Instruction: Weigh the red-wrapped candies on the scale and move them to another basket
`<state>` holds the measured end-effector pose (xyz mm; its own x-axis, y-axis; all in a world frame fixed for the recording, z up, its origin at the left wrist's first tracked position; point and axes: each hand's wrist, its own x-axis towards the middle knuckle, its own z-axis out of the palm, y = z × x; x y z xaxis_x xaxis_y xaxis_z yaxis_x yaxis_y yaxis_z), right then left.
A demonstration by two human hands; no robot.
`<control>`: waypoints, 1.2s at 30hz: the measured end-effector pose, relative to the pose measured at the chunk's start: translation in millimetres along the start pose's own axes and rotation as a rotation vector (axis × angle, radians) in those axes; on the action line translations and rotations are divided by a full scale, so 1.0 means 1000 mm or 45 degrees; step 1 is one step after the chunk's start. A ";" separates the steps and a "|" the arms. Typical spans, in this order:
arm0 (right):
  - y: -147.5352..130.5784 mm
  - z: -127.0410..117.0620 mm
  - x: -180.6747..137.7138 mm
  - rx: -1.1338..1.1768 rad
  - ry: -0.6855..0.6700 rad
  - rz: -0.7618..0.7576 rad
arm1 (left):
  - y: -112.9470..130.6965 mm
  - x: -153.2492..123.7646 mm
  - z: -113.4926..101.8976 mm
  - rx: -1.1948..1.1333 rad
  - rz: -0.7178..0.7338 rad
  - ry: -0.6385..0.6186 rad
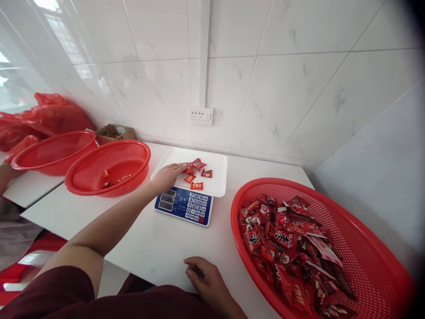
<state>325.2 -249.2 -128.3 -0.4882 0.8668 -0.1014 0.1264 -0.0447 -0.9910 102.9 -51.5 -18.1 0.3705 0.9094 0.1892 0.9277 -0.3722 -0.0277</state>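
My left hand (168, 176) reaches out over the white tray (215, 175) of a blue-faced weighing scale (184, 205). Its fingers touch a small heap of red wrapped candies (196, 170) lying on the tray; I cannot make out whether they grip one. My right hand (206, 279) rests on the near edge of the white table (156, 243), fingers curled under, with nothing visible in it. To its right stands a large red mesh basket (365, 248) heaped with several red wrapped candies (292, 248).
A red mesh basket (109, 166) with a few candies sits left of the scale, another red basket (55, 150) and red plastic bags (49, 117) beyond it. A cardboard box (114, 131) and a wall socket (202, 116) are at the tiled wall. Another person's arm (5, 175) shows at far left.
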 end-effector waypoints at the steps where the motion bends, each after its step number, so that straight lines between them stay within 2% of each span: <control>1: 0.000 0.000 0.000 -0.001 0.007 -0.016 | -0.002 -0.001 -0.001 -0.024 0.023 -0.014; 6: -0.001 0.002 0.002 0.226 0.085 0.078 | -0.013 -0.002 -0.019 -0.178 0.169 -0.123; 9: -0.006 0.004 0.007 0.345 0.124 0.140 | -0.009 0.002 -0.025 -0.314 0.287 -0.104; 13: -0.014 0.009 0.017 0.300 0.161 0.239 | 0.008 0.011 -0.015 -0.402 0.473 -0.007; 17: -0.018 0.016 0.026 0.204 0.218 0.336 | 0.022 0.027 0.001 -0.278 0.603 0.036; 20: -0.015 0.020 0.029 0.135 0.256 0.358 | 0.022 0.042 0.008 -0.196 0.658 0.029; 24: -0.006 0.022 0.029 0.122 0.307 0.371 | 0.016 0.055 0.012 -0.136 0.578 0.069; 27: -0.002 0.022 0.029 0.115 0.324 0.357 | 0.016 0.053 0.012 -0.138 0.526 0.076; 32: -0.006 0.023 0.030 0.074 0.293 0.348 | 0.009 0.028 0.003 -0.211 0.471 0.090; 36: -0.010 0.023 0.032 -0.041 0.274 0.361 | -0.020 -0.001 0.002 -0.353 0.211 -0.018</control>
<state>288.8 -232.4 -123.7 -0.2373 0.9070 -0.3478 0.2599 -0.2857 -0.9224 84.4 -44.3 -19.6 0.5178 0.8340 0.1905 0.8079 -0.5499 0.2118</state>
